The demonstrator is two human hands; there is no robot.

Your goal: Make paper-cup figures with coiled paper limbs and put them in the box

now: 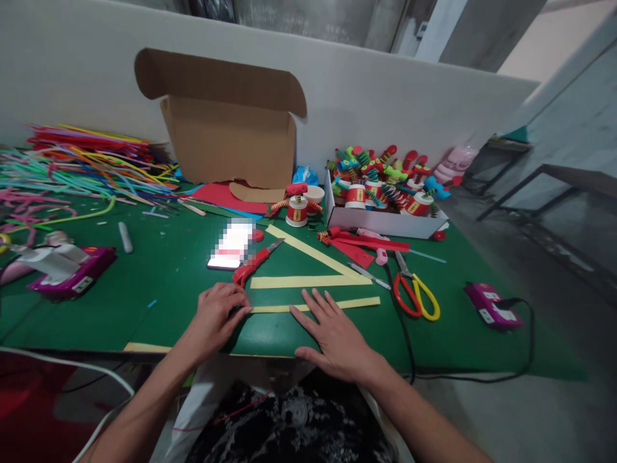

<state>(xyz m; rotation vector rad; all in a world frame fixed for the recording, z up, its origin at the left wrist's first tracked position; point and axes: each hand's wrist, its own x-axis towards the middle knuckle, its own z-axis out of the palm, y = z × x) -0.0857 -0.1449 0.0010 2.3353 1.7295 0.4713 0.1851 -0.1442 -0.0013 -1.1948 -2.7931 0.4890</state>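
Note:
A narrow pale-yellow paper strip (274,309) lies across the green table in front of me. My left hand (222,314) pinches its left end between thumb and fingers. Spread flat, my right hand (332,337) rests with its fingertips on the strip's middle. Just beyond lies a second yellow strip (303,281), and a third strip (318,254) slants away behind it. A red utility knife (253,262) with its blade out lies past my left hand. To the right are scissors (415,289) with one red and one yellow handle.
Colourful pipe cleaners (96,170) are heaped at the back left. An open cardboard box (231,138) stands behind a paper-cup figure (297,209). More figures fill a white box (385,220). Purple power strips (72,276) sit at both sides, and a black cable (402,331) crosses the table's right part.

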